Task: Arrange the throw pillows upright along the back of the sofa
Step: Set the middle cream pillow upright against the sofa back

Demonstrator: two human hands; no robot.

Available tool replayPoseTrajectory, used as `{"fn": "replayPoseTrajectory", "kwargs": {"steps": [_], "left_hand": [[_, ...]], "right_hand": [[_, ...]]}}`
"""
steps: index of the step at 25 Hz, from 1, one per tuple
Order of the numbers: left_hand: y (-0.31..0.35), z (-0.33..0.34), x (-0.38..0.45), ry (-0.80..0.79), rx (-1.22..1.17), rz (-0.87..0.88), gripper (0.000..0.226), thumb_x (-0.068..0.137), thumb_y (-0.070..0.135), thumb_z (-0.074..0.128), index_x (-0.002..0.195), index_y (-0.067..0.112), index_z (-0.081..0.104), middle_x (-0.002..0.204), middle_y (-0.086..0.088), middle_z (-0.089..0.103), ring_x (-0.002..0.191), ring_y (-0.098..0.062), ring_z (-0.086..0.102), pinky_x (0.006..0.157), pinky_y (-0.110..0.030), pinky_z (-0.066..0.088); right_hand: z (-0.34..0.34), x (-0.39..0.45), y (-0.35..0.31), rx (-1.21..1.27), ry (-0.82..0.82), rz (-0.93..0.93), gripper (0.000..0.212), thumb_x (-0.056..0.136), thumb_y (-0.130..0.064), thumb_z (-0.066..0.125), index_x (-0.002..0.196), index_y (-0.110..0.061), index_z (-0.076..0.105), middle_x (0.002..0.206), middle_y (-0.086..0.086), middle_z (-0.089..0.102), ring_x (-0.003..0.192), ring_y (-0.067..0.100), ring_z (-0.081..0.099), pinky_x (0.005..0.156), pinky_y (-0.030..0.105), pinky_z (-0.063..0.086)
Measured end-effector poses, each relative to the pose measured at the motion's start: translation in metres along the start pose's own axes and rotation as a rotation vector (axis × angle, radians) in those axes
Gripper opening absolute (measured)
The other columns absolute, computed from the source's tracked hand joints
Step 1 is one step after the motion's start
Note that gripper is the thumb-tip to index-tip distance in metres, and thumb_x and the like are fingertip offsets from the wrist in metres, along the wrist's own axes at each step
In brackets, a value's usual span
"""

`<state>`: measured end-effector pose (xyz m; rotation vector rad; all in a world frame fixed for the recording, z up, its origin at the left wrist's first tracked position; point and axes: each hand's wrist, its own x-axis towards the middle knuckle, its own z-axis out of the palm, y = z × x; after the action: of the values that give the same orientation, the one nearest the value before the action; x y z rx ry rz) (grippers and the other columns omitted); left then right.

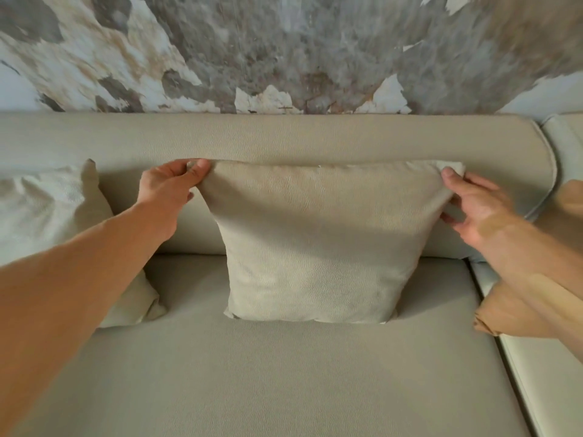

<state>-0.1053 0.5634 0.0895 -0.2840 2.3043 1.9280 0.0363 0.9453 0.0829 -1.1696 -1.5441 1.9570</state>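
Both hands hold the top corners of a beige square pillow standing against the sofa back.

The beige square fabric pillow (312, 247) stands upright on the pale beige upholstered sofa (284, 373), its bottom edge on the seat and its back against the backrest. The left hand (167, 187) pinches the upper left corner between thumb and curled fingers (198, 168); the right hand (482, 206) grips the upper right corner likewise. A cream crumpled pillow (53, 212) leans against the backrest to the left, partly behind the left forearm. A tan pillow (568, 203) sits at the right edge, behind the right arm. A mottled grey-and-cream wall (284, 52) rises above.
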Motion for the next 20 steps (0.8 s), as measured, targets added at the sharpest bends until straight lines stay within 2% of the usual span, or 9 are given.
{"fn": "replayPoseTrajectory", "kwargs": {"steps": [4,6,8,10,11,14,15,18,20], "left_hand": [[0.001,-0.001,0.004,0.04,0.033,0.036,0.007,0.081,0.039,0.073,0.084,0.033,0.072,0.094,0.013,0.069,0.103,-0.008,0.062,0.1,-0.038,0.051],[-0.011,-0.01,0.001,-0.113,-0.033,-0.018,0.026,0.075,0.046,0.072,0.098,0.034,0.071,0.111,0.013,0.068,0.114,-0.007,0.059,0.104,-0.041,0.047],[-0.04,-0.025,-0.007,-0.261,-0.126,-0.107,0.052,0.073,0.043,0.07,0.123,0.038,0.059,0.133,0.016,0.056,0.125,-0.008,0.05,0.107,-0.041,0.038],[-0.083,-0.038,-0.021,-0.294,-0.051,-0.194,0.075,0.073,0.029,0.073,0.142,0.035,0.043,0.141,0.014,0.048,0.129,-0.011,0.045,0.108,-0.039,0.035],[-0.104,-0.04,-0.029,-0.326,0.118,-0.207,0.079,0.073,0.02,0.076,0.144,0.031,0.043,0.139,0.01,0.051,0.129,-0.013,0.048,0.107,-0.037,0.036],[-0.159,-0.024,-0.042,-0.502,0.701,-0.171,0.075,0.073,0.021,0.083,0.14,0.026,0.05,0.126,0.004,0.06,0.12,-0.019,0.057,0.101,-0.034,0.043],[-0.168,-0.015,-0.041,-0.511,0.797,-0.135,0.071,0.072,0.028,0.084,0.136,0.025,0.054,0.121,0.003,0.062,0.114,-0.019,0.059,0.098,-0.035,0.045],[-0.168,0.012,-0.033,-0.374,0.898,-0.047,0.046,0.07,0.034,0.084,0.108,0.012,0.07,0.095,-0.001,0.069,0.089,-0.018,0.061,0.079,-0.031,0.045],[-0.166,0.017,-0.033,-0.287,0.891,-0.029,0.038,0.069,0.035,0.084,0.089,0.006,0.072,0.075,-0.002,0.066,0.071,-0.018,0.058,0.067,-0.031,0.043]], "right_hand": [[0.006,-0.005,-0.006,-0.098,0.013,-0.058,0.022,0.08,-0.031,0.076,0.096,-0.029,0.061,0.103,-0.009,0.065,0.106,0.014,0.06,0.098,0.054,0.046],[-0.006,-0.009,0.0,-0.219,-0.127,-0.109,0.044,0.072,-0.05,0.076,0.109,-0.033,0.061,0.1,-0.013,0.065,0.098,0.012,0.06,0.097,0.053,0.046],[-0.032,-0.011,0.022,-0.329,-0.334,-0.051,0.073,0.048,-0.068,0.08,0.113,-0.05,0.054,0.117,-0.017,0.062,0.107,0.009,0.058,0.095,0.051,0.044],[-0.06,-0.015,0.055,-0.564,-0.515,0.082,0.084,0.041,-0.063,0.086,0.115,-0.057,0.048,0.127,-0.02,0.057,0.117,0.007,0.053,0.095,0.047,0.042],[-0.065,-0.017,0.075,-0.686,-0.567,0.139,0.085,0.04,-0.057,0.088,0.116,-0.052,0.05,0.124,-0.019,0.059,0.116,0.009,0.054,0.094,0.044,0.043],[-0.067,-0.008,0.14,-0.833,-0.597,0.134,0.097,0.018,-0.066,0.088,0.103,-0.026,0.064,0.106,-0.004,0.07,0.1,0.018,0.065,0.092,0.037,0.049],[-0.062,-0.006,0.153,-0.873,-0.56,0.085,0.092,0.021,-0.064,0.088,0.099,-0.019,0.068,0.1,0.0,0.072,0.098,0.02,0.066,0.093,0.037,0.049],[-0.045,-0.003,0.16,-1.113,-0.342,-0.05,0.053,0.053,-0.044,0.089,0.082,-0.004,0.069,0.083,0.011,0.07,0.086,0.029,0.065,0.071,0.038,0.046],[-0.04,-0.007,0.151,-1.183,-0.265,-0.122,0.048,0.061,-0.04,0.087,0.07,0.0,0.063,0.074,0.014,0.064,0.074,0.032,0.06,0.062,0.039,0.042]]}}
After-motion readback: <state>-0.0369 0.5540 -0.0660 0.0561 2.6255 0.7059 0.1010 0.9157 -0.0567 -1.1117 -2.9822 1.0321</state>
